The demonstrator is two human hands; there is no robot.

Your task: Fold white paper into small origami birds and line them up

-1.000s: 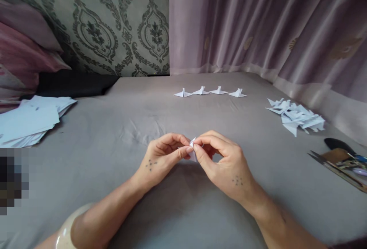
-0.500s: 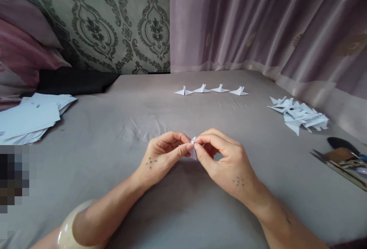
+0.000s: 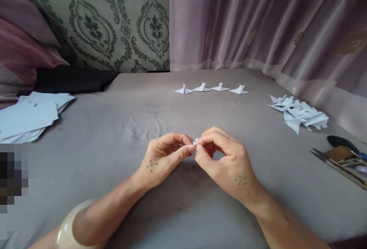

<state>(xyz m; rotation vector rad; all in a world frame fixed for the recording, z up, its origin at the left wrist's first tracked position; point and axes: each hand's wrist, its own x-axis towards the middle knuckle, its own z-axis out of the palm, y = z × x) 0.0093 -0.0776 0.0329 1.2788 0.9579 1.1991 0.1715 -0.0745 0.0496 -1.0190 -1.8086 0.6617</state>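
Between my fingertips is a small piece of folded white paper (image 3: 195, 141), mostly hidden by the fingers. My left hand (image 3: 166, 155) pinches its left side with thumb and forefinger. From the other side, my right hand (image 3: 225, 157) grips it the same way, its tips almost touching the left thumb. Both hands are near the middle of the grey cloth (image 3: 137, 211). Farther back, several folded paper cranes (image 3: 203, 87) stand in a row with their wings spread.
At the right lies a pile of folded white paper pieces (image 3: 304, 113). Nearer me on that side are scissors (image 3: 329, 161) and other small tools, partly cut off. A stack of white paper sheets (image 3: 28, 115) lies at the left, by a black cloth (image 3: 74, 81). Curtains (image 3: 229, 20) hang behind.
Both hands stay pinched on the folded paper and have shifted very slightly to the right. Less of the paper shows below the fingers now. Everything else lies as before.
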